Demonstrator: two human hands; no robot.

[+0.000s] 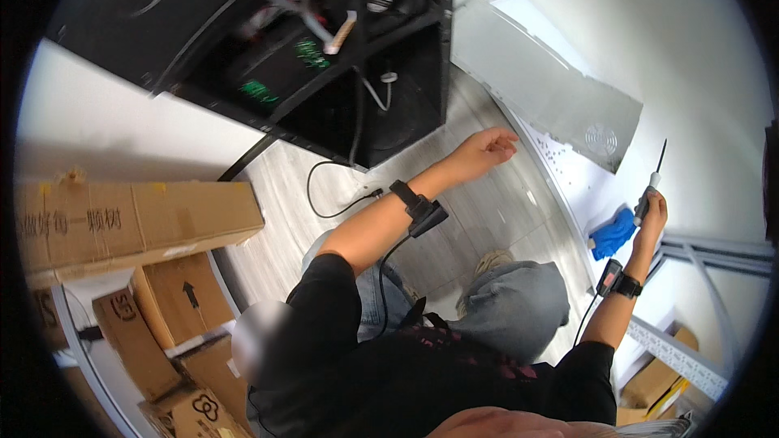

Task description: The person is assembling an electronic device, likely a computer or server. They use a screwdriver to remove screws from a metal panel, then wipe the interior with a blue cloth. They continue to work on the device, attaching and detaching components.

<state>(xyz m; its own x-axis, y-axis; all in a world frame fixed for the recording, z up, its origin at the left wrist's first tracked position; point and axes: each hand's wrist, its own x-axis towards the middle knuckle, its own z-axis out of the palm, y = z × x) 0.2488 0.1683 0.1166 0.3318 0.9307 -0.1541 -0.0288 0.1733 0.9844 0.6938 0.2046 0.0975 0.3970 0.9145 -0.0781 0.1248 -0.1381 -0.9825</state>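
Note:
My right hand [655, 209] is closed round the handle of a screwdriver [648, 196], whose thin shaft points up and away. My left hand [484, 153] reaches out beside the edge of a white shelf [578, 186], its fingers loosely bent and apart, with nothing visible in them. Several small dark screw-like bits [552, 153] lie scattered on that shelf. Behind them rests a grey metal panel [552, 73] with a round vent pattern. A crumpled blue glove or cloth [614, 234] sits near my right hand.
A tall black cabinet [406, 105] stands at the far left of my hands, its side exposing wires and a fan. A black cable [312, 192] loops across the floor. Cardboard boxes [195, 219] fill the left side. A metal shelf frame [706, 255] runs at right.

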